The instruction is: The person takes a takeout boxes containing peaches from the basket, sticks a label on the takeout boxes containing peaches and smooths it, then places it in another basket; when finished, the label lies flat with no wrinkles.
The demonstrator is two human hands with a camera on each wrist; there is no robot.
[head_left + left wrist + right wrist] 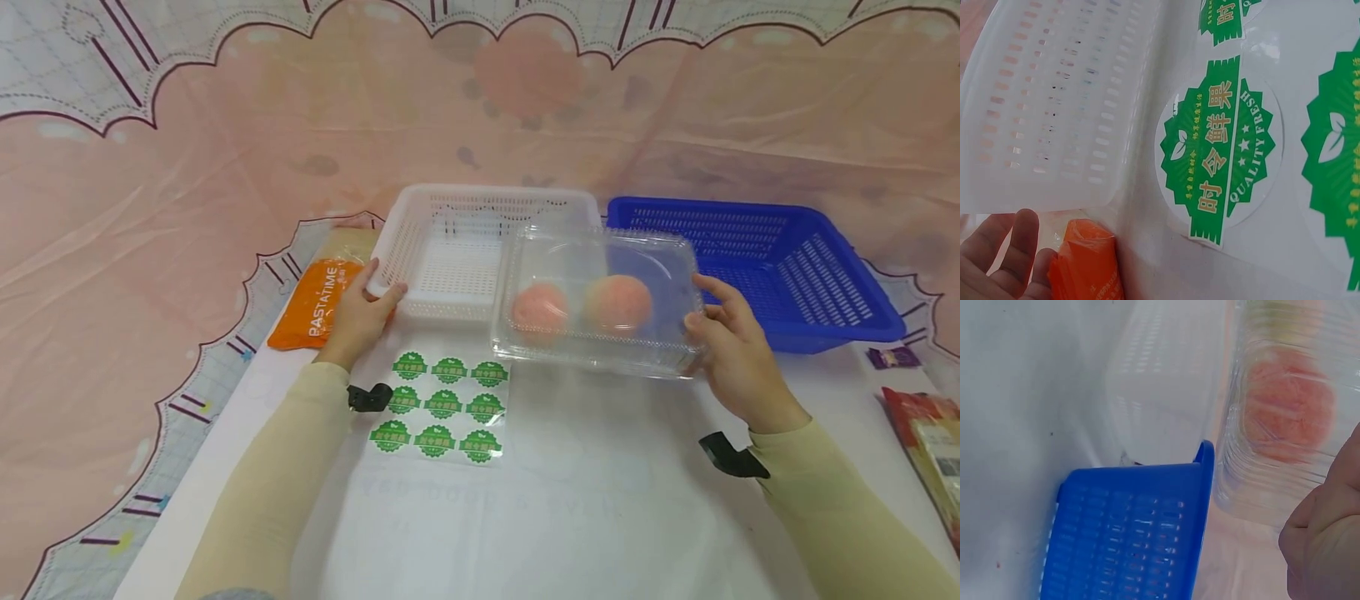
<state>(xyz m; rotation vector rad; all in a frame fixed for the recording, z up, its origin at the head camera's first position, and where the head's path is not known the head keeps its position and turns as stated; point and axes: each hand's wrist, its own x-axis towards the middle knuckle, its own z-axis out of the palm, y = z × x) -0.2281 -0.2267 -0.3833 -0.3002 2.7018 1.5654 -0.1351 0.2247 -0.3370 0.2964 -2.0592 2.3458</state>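
Note:
My right hand (738, 358) grips the right end of a clear plastic clamshell box (660, 250), raised above the table and overlapping the white basket's front right part. Inside lie two pinkish-orange peaches (618, 304). The right wrist view catches one peach (1288, 403) through the ribbed plastic. At the front left corner of the white plastic basket (442, 304) is my left hand (358, 321), thumb and fingers spread about the corner. From the left wrist, loosely bent fingers (1022, 240) appear right at the basket's edge. Just in front lies a sheet of round green stickers (442, 406).
An orange PASTATIME bag (318, 304) lies left of the white basket, partly behind my left hand. To the right stands a blue plastic basket (832, 333). A small purple packet (892, 358) and a red-and-yellow packet (926, 450) sit near the table's right edge.

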